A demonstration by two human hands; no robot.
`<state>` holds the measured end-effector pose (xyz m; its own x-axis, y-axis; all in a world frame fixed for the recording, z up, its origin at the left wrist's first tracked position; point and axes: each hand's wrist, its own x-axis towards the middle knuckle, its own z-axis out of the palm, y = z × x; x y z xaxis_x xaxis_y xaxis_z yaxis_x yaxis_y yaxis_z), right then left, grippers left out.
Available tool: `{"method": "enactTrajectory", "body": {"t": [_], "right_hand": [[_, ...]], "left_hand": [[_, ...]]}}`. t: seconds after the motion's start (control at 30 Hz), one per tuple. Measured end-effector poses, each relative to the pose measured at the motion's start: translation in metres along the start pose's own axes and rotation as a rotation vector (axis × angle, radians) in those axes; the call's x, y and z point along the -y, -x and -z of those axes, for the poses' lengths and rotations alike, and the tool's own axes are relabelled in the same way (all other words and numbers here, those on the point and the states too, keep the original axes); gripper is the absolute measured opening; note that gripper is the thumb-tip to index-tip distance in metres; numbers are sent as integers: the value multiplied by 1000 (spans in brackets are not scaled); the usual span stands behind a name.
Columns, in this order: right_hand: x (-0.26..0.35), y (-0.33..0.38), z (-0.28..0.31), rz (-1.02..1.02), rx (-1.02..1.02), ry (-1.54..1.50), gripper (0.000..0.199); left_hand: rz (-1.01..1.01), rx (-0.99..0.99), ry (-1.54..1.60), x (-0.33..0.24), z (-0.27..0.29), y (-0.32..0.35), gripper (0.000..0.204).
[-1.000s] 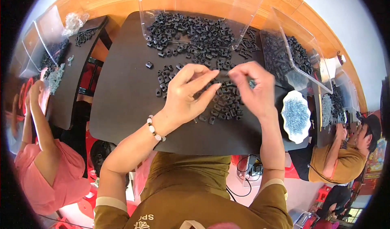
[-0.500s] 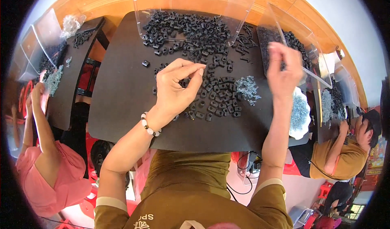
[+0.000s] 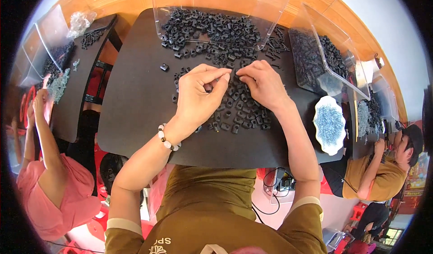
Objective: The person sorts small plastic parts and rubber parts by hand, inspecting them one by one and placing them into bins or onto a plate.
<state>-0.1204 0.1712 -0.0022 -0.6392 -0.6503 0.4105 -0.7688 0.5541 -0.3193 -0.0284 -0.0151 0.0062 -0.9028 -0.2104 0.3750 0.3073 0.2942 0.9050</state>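
L hand (image 3: pixel 198 96) & R hand (image 3: pixel 264 85), grips pinched on small black plastic parts (image 3: pixel 234 112) mid dark worktop (image 3: pixel 135 96); best kept low over pile.

Table (image 3: pixel 135 118) as landmark: parts pile (image 3: pixel 216 28) at its far edge inside an open tray (image 3: pixel 270 10), loose parts (image 3: pixel 234 114) mid-table, bin (image 3: pixel 324 60) at its right end, dish (image 3: pixel 330 124) at near-right corner

A small assembly workshop: workers sit at dark tables (image 3: pixel 135 118) heaped with small black plastic parts (image 3: pixel 212 28), clear plastic bins (image 3: pixel 324 55) of the same pieces alongside, a white dish of tiny metal bits (image 3: pixel 330 124) near one seated person in a mustard shirt (image 3: pixel 376 182).
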Motion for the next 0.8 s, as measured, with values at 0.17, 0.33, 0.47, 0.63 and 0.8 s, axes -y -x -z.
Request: {"method": "enactTrajectory", "body": {"t": [0.17, 0.33, 0.47, 0.63, 0.8], "right_hand": [[1, -1, 3, -32, 44, 25, 13], [11, -1, 12, -93, -66, -254, 12], [23, 5, 22, -163, -88, -444, 14], [30, 3, 25, 154, -158, -333, 20], [32, 4, 27, 197, -163, -313, 23]], "left_hand": [[58, -1, 27, 1, 2, -2, 15], [47, 15, 57, 5, 2, -1, 15], [66, 68, 49, 2, 2, 0, 17], [184, 155, 188, 6, 0, 0, 22], [134, 223, 70, 2, 1, 0, 27]]}}
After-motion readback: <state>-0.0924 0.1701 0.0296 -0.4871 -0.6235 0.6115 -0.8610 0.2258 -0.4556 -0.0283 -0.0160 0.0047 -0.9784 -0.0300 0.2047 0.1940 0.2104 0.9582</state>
